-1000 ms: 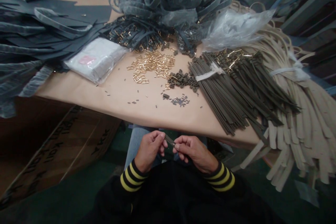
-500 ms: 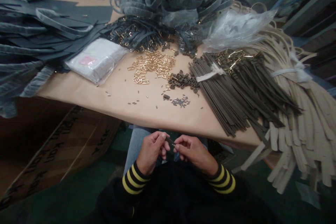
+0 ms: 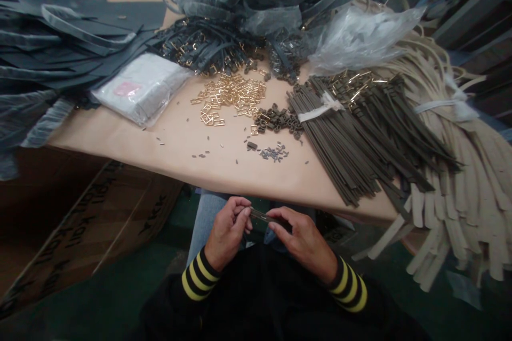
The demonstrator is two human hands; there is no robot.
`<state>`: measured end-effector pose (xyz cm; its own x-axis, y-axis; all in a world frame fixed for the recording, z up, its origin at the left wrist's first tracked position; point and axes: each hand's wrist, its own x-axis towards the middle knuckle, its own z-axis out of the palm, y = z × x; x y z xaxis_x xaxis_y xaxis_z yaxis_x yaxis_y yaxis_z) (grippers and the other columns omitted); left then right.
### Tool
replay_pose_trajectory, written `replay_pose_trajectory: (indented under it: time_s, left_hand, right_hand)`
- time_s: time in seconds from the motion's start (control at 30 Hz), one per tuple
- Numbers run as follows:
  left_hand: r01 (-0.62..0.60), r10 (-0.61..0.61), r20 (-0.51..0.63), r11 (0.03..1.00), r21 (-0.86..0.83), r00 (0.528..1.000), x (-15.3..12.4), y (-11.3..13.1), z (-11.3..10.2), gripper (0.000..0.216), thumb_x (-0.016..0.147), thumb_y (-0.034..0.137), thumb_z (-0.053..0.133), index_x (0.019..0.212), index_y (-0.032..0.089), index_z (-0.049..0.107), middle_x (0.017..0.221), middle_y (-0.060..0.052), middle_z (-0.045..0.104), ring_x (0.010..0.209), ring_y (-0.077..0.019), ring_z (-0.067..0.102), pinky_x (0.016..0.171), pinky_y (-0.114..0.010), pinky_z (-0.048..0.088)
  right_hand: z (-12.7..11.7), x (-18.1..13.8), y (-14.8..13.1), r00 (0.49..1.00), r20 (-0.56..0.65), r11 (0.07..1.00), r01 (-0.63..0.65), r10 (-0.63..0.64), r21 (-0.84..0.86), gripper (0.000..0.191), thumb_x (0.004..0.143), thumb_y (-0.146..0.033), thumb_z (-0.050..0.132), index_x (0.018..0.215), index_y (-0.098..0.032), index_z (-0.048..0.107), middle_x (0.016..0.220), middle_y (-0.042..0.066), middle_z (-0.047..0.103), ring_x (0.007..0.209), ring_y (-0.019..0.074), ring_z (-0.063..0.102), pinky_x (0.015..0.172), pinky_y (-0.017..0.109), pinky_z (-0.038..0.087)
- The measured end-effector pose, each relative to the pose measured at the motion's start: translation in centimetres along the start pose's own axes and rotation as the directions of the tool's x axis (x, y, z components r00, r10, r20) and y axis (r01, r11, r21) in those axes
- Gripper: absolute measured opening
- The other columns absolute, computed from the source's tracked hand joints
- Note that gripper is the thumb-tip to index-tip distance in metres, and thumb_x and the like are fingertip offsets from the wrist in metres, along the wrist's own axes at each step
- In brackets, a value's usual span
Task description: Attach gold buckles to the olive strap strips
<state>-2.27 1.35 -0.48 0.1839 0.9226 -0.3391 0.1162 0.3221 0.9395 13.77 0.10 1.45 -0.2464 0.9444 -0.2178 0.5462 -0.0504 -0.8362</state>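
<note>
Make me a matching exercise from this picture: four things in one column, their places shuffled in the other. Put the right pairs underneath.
Things
1. Gold buckles
2. White packet
3. Beige straps
4. Dark strip

Places
A. At the far right, hanging past the edge of the table
B. Between the fingers of the left hand and the right hand
C. In a loose heap near the middle of the tabletop
D. On the left part of the tabletop, wrapped in clear plastic

Right pairs: 1-C; 2-D; 3-A; 4-B
</note>
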Motion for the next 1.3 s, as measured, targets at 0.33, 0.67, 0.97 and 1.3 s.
replay_pose_trajectory:
  time_s: [0.33, 0.67, 0.97, 1.3]
  left_hand:
    - [0.096, -0.102, -0.024, 0.979, -0.178, 0.995, 0.4, 0.1, 0.4, 0.023, 0.073, 0.034, 0.049, 0.083, 0.014, 0.045, 0.057, 0.004, 0.057, 0.040, -0.0066, 0.047, 0.040, -0.019, 0.041]
    - [0.151, -0.143, 0.060, 0.976, -0.159, 0.988, 1.0, 0.9, 0.5, 0.035, 0.069, 0.050, 0.051, 0.063, 0.016, 0.044, 0.039, 0.007, 0.046, 0.031, -0.0044, 0.037, 0.033, -0.015, 0.028]
    - [-0.286, 0.246, 0.145, 0.832, 0.476, 0.958, 6.0, 4.6, 0.7, 0.016, 0.078, 0.026, 0.042, 0.070, 0.017, 0.053, 0.062, -0.002, 0.054, 0.059, -0.0131, 0.049, 0.056, -0.024, 0.039]
    - [-0.361, 0.379, 0.248, 0.265, 0.894, 0.892, 16.8, 8.5, -0.1, 0.016, 0.078, 0.014, 0.040, 0.079, 0.019, 0.055, 0.079, -0.006, 0.054, 0.076, -0.0201, 0.052, 0.065, -0.030, 0.039]
  right_hand:
    - [0.6, 0.1, 0.4, 0.995, -0.044, 0.991, 0.080, -0.085, -0.109, 0.018, 0.078, -0.018, 0.047, 0.093, -0.017, 0.057, 0.087, 0.007, 0.061, 0.081, 0.0191, 0.056, 0.072, 0.030, 0.043]
    - [0.2, 1.0, -0.6, 0.986, 0.167, 0.949, -0.076, 0.025, 0.305, 0.024, 0.082, -0.037, 0.041, 0.075, -0.016, 0.051, 0.063, 0.002, 0.056, 0.051, 0.0100, 0.049, 0.050, 0.022, 0.038]
    - [-2.1, 3.0, 0.2, 0.970, 0.199, 0.779, -0.231, 0.139, 0.583, 0.042, 0.068, -0.057, 0.051, 0.069, -0.016, 0.044, 0.054, -0.003, 0.047, 0.039, 0.0037, 0.029, 0.037, 0.017, 0.019]
    - [-3.3, 4.3, 1.4, 0.972, 0.131, 0.737, -0.234, 0.196, 0.635, 0.041, 0.070, -0.057, 0.048, 0.072, -0.016, 0.043, 0.058, -0.002, 0.051, 0.035, 0.0021, 0.027, 0.035, 0.018, 0.016]
